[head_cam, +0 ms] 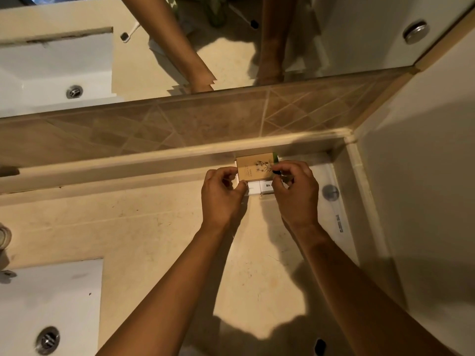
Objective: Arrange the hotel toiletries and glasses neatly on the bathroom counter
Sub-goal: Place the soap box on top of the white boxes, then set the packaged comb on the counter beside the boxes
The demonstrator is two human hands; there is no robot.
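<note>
Beige counter (144, 235) is carrying a tan box (254, 166) at its back edge (white boxes (259, 187) in front), both the left hand (222, 196) and the right hand (295, 191) pinching it.

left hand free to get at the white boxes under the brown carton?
Probably yes. The left hand already has its fingertips at the left end of the white boxes; nothing lies between them. The brown carton covers only their back part.

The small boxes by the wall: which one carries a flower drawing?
The tan box, standing behind the two white boxes and against the ledge. Only it shows a flower sketch; the white ones carry plain lettering. Both hands are at them.
</note>
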